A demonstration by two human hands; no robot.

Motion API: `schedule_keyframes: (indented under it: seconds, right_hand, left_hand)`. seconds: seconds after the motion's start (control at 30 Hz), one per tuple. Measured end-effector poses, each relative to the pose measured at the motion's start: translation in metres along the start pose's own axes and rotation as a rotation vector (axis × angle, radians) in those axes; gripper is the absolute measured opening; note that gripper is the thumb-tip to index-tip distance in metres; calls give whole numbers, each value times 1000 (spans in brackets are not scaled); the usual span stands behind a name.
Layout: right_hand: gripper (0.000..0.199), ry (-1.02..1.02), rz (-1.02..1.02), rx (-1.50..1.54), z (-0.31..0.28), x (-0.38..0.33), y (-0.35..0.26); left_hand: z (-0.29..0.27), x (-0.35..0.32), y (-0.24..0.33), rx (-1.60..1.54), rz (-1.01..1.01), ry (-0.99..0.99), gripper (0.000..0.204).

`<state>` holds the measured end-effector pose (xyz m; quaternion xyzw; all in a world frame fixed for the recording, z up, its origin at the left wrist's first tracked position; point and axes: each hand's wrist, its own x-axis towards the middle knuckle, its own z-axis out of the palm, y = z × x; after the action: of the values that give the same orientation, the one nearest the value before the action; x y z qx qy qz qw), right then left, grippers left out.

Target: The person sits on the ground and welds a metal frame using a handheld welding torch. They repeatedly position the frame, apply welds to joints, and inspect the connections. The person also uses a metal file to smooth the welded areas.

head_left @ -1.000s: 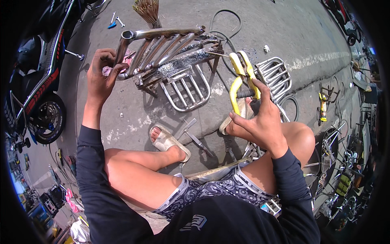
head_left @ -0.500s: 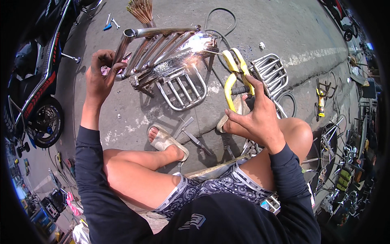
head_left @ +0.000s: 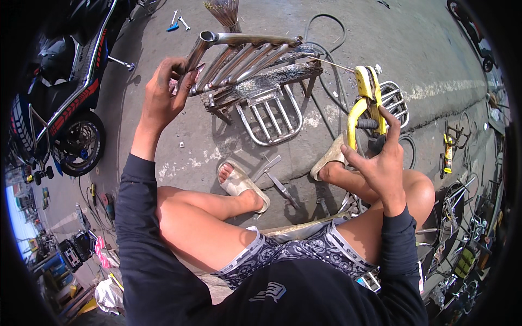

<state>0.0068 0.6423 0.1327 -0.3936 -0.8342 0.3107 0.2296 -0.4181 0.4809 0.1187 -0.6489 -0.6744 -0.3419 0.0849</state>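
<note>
My left hand (head_left: 166, 89) grips one end of a welded metal rack (head_left: 244, 60) made of parallel tubes, with a bit of pinkish cloth between fingers and tube. The rack is tilted and its other end rests on or just above a rough, spatter-covered metal bench (head_left: 277, 79). Closed around the grip of a yellow welding electrode holder (head_left: 361, 103) is my right hand (head_left: 380, 157). A thin welding rod (head_left: 337, 64) sticks out of the holder's jaws toward the rack's far right corner. No arc glows at its tip.
A finished-looking tube rack (head_left: 274, 119) leans below the bench, and more racks (head_left: 396, 100) lie at right. A hammer (head_left: 277, 179) lies between my sandalled feet. Welding rods (head_left: 224, 13) stand behind the bench, near wrenches (head_left: 179, 22). A motorcycle (head_left: 76, 103) stands left; cables (head_left: 326, 32) cross the floor.
The bright arc and sparks at the rack's corner have gone out. My right hand has drawn the electrode holder away to the right. The whole view has shifted, too.
</note>
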Motion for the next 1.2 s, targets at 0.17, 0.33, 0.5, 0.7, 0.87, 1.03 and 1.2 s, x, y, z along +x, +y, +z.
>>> schedule_keyframes:
  seconds: [0.17, 0.33, 0.5, 0.7, 0.87, 1.03, 1.2]
  right_hand:
    - [93, 16, 105, 112, -10, -5, -2]
    - [100, 157, 79, 136, -17, -9, -4]
    - [107, 168, -60, 167, -25, -13, 3]
    - [113, 132, -188, 159, -18, -13, 10]
    - [113, 110, -270, 57, -16, -6, 4]
    - [113, 91, -303, 74, -12, 3, -5]
    - [112, 104, -343, -34, -13, 6, -9]
  left_hand:
    - [-1, -1, 4, -19, -16, -12, 30]
    - [3, -7, -6, -92, -136, 7, 34]
    - [4, -14, -16, -211, -218, 4, 41]
    - [5, -16, -20, -203, -136, 21, 43]
    - [3, -16, -19, -233, -173, -13, 43]
    - [3, -15, -16, -208, -164, -10, 43]
    - [2, -14, -13, -207, -147, -18, 43]
